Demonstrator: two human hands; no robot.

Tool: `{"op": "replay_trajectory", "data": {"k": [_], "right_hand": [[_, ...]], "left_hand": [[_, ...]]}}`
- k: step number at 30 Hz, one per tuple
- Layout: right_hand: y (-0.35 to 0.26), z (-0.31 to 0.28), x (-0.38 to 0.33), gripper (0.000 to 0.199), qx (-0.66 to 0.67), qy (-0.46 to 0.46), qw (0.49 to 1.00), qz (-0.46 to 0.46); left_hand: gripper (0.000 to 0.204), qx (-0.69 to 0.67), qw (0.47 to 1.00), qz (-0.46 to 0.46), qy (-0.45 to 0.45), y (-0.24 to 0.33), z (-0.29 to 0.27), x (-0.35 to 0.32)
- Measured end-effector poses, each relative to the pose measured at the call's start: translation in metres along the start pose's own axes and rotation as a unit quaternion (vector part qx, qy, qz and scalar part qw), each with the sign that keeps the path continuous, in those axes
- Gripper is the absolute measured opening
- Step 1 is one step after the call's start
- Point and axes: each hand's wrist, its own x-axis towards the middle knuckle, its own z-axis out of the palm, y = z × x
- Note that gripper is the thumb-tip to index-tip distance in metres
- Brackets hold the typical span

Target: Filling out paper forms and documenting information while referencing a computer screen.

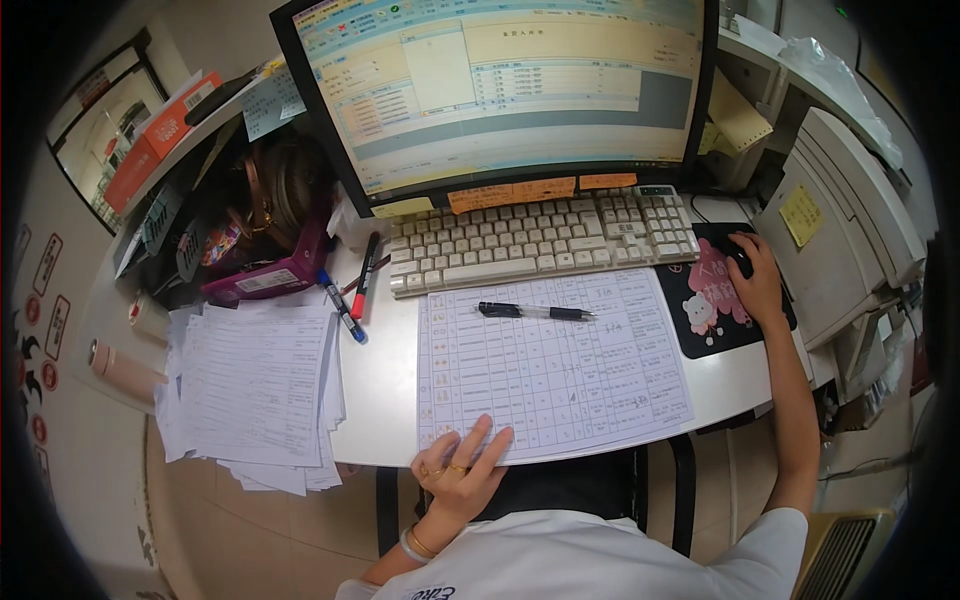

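Note:
My right hand rests over a black computer mouse on a dark mouse pad with a pink and white cartoon print. My left hand lies at the desk's near edge, its fingers apart on the lower left corner of a printed table sheet; it wears rings and bangles. Across the upper part of this sheet lies a black and clear pen. Behind the sheet sits a pale keyboard, touched by neither hand. A lit monitor stands beyond it, showing a window with tables.
A pile of papers overhangs the desk's left edge, near a pink bottle. Blue and red markers lie beside it. At back left is a purple box with a brown bag; a beige printer stands at right.

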Motion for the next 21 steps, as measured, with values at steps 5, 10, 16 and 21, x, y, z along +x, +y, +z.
{"op": "replay_trajectory", "data": {"k": [5, 10, 16, 21], "right_hand": [[-0.0041, -0.0013, -0.0002, 0.035, -0.006, -0.001, 1.000, 0.013], [0.0025, 0.0010, -0.0011, 0.034, -0.010, 0.012, 1.000, 0.018], [0.0026, 0.0001, -0.0025, 0.035, -0.022, 0.014, 1.000, 0.013], [0.0044, 0.0013, -0.0033, 0.035, -0.028, 0.010, 0.999, 0.013]], "left_hand": [[0.046, -0.013, 1.000, 0.003, 0.014, 0.0004, 0.0001, 0.0018], [0.046, -0.014, 1.000, 0.008, 0.008, 0.0002, -0.0011, 0.0028], [0.044, -0.006, 1.000, 0.006, -0.001, -0.0005, -0.0013, 0.0016], [0.041, -0.001, 1.000, 0.004, -0.006, -0.0010, -0.0013, 0.0009]]}}
